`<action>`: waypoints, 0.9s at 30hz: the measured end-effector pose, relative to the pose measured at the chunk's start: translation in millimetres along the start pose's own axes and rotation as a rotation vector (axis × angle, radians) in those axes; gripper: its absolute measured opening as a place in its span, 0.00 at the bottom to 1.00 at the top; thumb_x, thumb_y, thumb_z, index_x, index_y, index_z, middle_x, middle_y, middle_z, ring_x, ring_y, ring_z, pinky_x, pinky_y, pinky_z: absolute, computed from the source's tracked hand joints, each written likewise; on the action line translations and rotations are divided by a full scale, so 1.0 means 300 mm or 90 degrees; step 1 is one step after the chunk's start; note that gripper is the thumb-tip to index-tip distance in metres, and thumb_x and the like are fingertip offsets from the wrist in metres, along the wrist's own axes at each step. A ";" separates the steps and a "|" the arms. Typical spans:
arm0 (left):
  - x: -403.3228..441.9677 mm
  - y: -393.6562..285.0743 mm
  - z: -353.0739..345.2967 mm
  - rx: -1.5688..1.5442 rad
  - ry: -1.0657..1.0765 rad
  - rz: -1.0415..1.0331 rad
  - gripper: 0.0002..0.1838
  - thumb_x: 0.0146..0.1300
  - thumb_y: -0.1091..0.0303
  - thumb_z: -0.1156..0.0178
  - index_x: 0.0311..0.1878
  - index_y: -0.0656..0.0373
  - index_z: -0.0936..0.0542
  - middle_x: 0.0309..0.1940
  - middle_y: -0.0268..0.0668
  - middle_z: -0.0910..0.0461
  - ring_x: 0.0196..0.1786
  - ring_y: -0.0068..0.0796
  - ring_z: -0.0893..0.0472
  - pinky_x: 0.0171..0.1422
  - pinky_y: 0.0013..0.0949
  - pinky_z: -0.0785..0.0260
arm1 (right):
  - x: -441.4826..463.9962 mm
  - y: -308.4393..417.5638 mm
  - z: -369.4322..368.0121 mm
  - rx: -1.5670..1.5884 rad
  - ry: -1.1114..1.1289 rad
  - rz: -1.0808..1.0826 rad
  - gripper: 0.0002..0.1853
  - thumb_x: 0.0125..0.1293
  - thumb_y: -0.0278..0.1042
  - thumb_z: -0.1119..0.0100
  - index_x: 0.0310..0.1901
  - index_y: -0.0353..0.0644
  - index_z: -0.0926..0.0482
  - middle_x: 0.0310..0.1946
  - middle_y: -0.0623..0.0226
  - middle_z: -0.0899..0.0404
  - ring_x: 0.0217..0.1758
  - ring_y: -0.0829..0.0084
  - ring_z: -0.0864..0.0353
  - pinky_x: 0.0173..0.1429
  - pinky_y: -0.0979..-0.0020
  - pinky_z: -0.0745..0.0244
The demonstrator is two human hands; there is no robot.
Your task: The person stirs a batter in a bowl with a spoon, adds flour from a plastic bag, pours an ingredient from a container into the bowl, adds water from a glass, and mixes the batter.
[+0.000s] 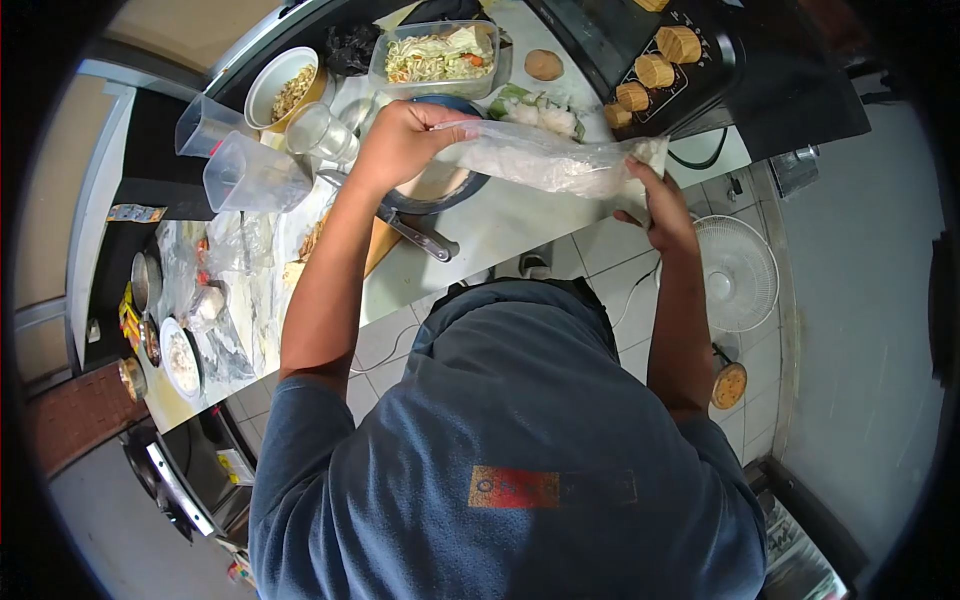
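Observation:
A clear plastic bag (545, 160) with white, powdery-looking contents stretches sideways between my two hands above the counter. At its left end, my left hand (410, 140) pinches the plastic between thumb and fingers. My right hand (660, 205) is closed around the other end, where the plastic is bunched up. Under my left hand and the bag stands a dark bowl (462, 200) with something whitish in it, partly covered from view. A knife (425, 238) lies by the bowl, its handle toward the counter's front edge.
Behind the bag are a plastic tub of shredded vegetables (440, 55), a round brown item (543, 65) and a stove with wooden knobs (655, 70). Left of my arm stand clear pitchers (255, 175), a glass (320, 135) and a yellow bowl (290, 90). A fan (735, 272) is at right.

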State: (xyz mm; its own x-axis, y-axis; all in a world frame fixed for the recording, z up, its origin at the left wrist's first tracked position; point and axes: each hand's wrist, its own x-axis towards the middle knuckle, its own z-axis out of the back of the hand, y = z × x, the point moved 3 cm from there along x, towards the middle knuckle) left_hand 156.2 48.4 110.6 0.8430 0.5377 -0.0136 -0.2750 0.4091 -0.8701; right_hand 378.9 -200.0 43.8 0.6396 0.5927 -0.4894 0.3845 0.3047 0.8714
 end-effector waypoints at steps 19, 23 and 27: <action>0.054 -0.083 -0.029 0.124 0.055 0.001 0.09 0.63 0.66 0.31 0.44 0.59 0.11 0.36 0.36 0.11 0.36 0.18 0.18 0.47 0.27 0.25 | 0.009 0.092 -0.289 -0.392 0.118 0.663 0.28 0.57 0.48 0.29 0.52 0.35 0.21 0.47 0.51 0.17 0.48 0.50 0.18 0.56 0.60 0.24; 0.043 -0.067 -0.021 0.127 0.009 -0.060 0.09 0.59 0.67 0.31 0.42 0.58 0.12 0.31 0.44 0.13 0.31 0.33 0.16 0.42 0.32 0.25 | 0.037 0.109 -0.426 -0.456 0.260 0.517 0.23 0.61 0.46 0.31 0.50 0.36 0.18 0.42 0.50 0.16 0.43 0.56 0.17 0.49 0.63 0.25; 0.024 -0.047 -0.007 0.125 0.011 -0.050 0.08 0.59 0.67 0.31 0.41 0.58 0.12 0.31 0.43 0.13 0.34 0.33 0.15 0.43 0.32 0.25 | 0.063 0.094 -0.471 -0.529 0.276 0.447 0.19 0.65 0.44 0.35 0.48 0.36 0.17 0.34 0.50 0.17 0.35 0.58 0.18 0.44 0.63 0.26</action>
State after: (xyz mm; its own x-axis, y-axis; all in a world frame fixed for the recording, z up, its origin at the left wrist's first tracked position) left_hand 167.1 44.9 121.7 0.8726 0.4867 0.0403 -0.2921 0.5863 -0.7556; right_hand 307.8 -74.9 63.9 0.1961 0.9804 0.0199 -0.6191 0.1081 0.7778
